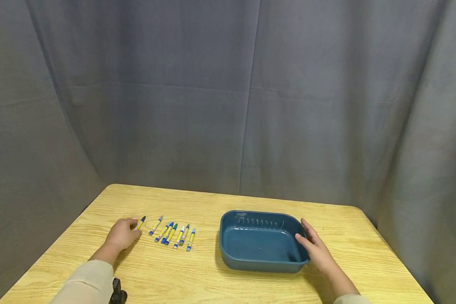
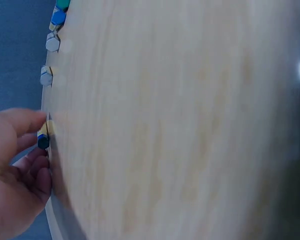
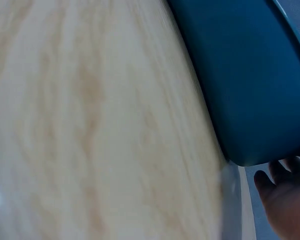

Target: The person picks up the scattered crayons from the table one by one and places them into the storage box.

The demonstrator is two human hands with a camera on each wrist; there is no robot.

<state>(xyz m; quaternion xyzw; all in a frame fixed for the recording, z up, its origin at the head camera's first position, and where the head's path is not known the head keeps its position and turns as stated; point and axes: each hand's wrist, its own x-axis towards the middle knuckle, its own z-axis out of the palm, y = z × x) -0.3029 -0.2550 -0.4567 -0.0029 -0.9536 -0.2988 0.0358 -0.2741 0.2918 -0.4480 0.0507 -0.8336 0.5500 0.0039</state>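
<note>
**Left hand on the end crayon, right hand against the blue tub**

From the head view I see my left hand (image 1: 123,233) at the left of the wooden tabletop (image 1: 213,278), its fingers curled round the near end of the leftmost crayon (image 1: 140,222). The left wrist view confirms the pinch: thumb and fingertips close on that crayon's dark tip. It lies on the tabletop, at the left end of a loose row.

The other crayons (image 1: 172,234) lie just to the right of it, side by side, all angled the same way, with yellow and blue wrappers and blue or green tips. There is print on the wrappers, but it is too small for me to read; I can make out no brand.

To the right, well apart from the row, a dark blue plastic tub (image 1: 261,265) sits on the tabletop, with a line of ribs on its far inner wall. My right hand (image 1: 316,249) rests at the tub's right rim, fingers straight and relaxed, touching the edge without gripping it.

A grey curtain (image 1: 228,97) hangs behind and around the tabletop.
</note>
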